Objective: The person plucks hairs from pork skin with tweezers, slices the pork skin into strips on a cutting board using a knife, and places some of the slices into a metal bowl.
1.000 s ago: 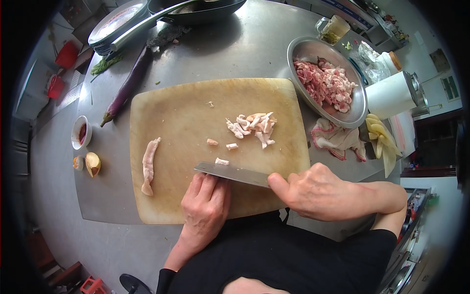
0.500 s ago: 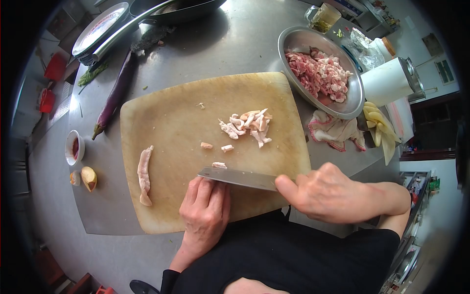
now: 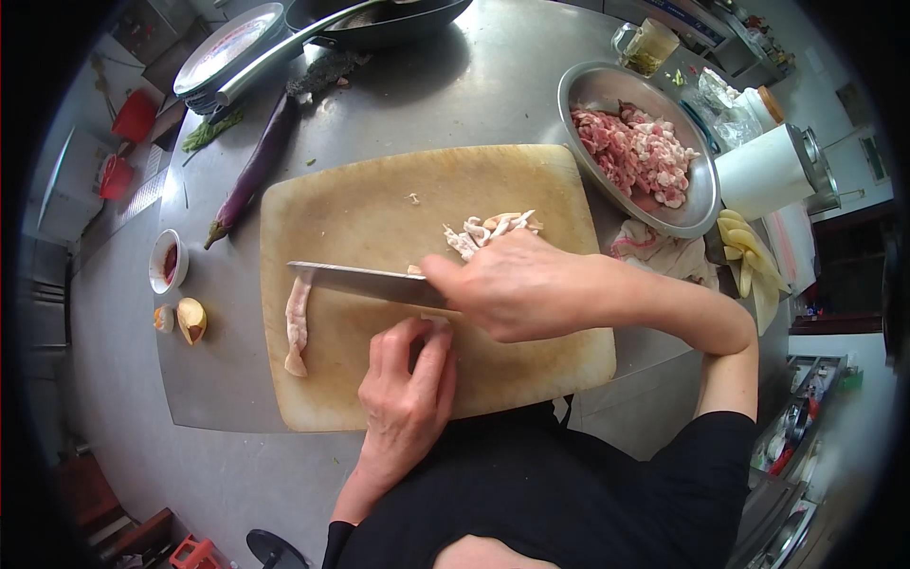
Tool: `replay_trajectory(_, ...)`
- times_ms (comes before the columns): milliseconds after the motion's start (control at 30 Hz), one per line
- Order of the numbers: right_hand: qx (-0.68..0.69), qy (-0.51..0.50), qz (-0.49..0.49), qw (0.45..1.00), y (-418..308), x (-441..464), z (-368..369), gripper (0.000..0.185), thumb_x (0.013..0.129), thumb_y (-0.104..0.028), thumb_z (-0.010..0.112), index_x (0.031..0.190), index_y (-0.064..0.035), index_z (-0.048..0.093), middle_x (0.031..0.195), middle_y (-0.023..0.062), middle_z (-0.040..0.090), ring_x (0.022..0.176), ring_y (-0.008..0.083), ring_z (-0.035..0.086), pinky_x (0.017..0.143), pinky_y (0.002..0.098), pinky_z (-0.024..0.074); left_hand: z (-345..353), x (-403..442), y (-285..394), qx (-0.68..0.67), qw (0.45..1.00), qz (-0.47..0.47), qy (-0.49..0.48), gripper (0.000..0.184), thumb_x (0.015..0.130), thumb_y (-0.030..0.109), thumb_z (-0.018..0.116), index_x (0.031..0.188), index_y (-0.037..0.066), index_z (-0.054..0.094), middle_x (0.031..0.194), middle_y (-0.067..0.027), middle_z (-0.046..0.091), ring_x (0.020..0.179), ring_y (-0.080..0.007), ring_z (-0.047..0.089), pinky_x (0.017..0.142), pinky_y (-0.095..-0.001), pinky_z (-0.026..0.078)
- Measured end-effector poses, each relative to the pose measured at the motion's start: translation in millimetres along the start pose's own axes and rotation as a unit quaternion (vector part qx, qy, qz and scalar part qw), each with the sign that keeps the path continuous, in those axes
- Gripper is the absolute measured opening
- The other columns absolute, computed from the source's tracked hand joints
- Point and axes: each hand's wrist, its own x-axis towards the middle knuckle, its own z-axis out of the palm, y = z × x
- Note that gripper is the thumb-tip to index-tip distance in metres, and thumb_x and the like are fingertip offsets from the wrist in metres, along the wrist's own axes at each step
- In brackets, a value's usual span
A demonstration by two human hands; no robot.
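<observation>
In my right hand (image 3: 531, 284) is the handle of a cleaver (image 3: 365, 283), its blade pointing left across the cutting board (image 3: 351, 204). The blade's far end lies over the top of a pale strip of meat (image 3: 297, 327) at the board's left side. My left hand (image 3: 406, 379) rests at the board's near edge with its fingers curled together. A small pale bit shows at its fingertips; what lies under them is hidden. Cut pale meat pieces (image 3: 488, 230) sit in a pile beyond my right hand, which partly covers them.
A steel bowl (image 3: 700, 204) of chopped meat (image 3: 635, 152) stands at the right, beside a cloth (image 3: 654, 248) and pale yellow slices (image 3: 749, 251). To the left lie an eggplant (image 3: 254, 171), a small sauce bowl (image 3: 169, 261) and a brown-skinned piece (image 3: 191, 320). A wok (image 3: 379, 27) stands behind.
My right hand has swung the cleaver left and away from me, off my left fingers and over to the meat strip. My left hand stays at the near edge. The view has shifted slightly.
</observation>
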Motion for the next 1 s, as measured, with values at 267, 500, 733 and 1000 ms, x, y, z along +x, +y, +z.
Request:
replay_trajectory(267,-0.104,0.021,0.066,0.992,-33,-72,-13,0.030,0.077,0.002,0.062,0.103,0.0002,0.047,0.063,0.0158,0.063,0.060,0.0379,0.069,0.049,0.0465,0.0499,0,-6,3,0.029,0.996,-0.009,0.085,0.036,0.078,-0.004,0.079,0.111,0.000,0.065,0.113,-0.0173,0.062,0.099,-0.0352,0.065,0.082,-0.0430,0.056)
replay_trajectory(500,-0.126,-0.039,0.061,0.989,-57,-100,-14,0.026,0.080,-0.003,0.066,0.100,-0.0011,0.048,0.061,0.0128,0.062,0.057,0.0311,0.070,0.046,0.0431,0.0495,6,-8,0,0.035,0.998,0.031,0.039,0.025,0.080,-0.002,0.076,0.104,-0.005,0.072,0.106,-0.0152,0.067,0.100,-0.0336,0.065,0.084,-0.0416,0.055)
replay_trajectory(733,-0.084,-0.077,0.054,0.992,-58,-82,-19,0.025,0.081,-0.003,0.066,0.096,0.0029,0.047,0.060,0.0133,0.061,0.055,0.0314,0.069,0.043,0.0434,0.0476,1,-5,0,0.013,1.000,0.019,0.019,0.027,0.077,-0.006,0.077,0.104,-0.002,0.074,0.105,-0.0153,0.069,0.097,-0.0379,0.066,0.086,-0.0441,0.055)
replay_trajectory(1000,-0.013,0.013,-0.053,0.998,-35,-30,4,0.025,0.082,0.000,0.064,0.097,0.0050,0.045,0.059,0.0148,0.059,0.058,0.0336,0.069,0.048,0.0436,0.0489,-3,-3,2,0.017,1.000,0.005,0.003,0.024,0.081,-0.002,0.076,0.105,-0.002,0.073,0.103,-0.0140,0.068,0.095,-0.0341,0.066,0.083,-0.0425,0.057)
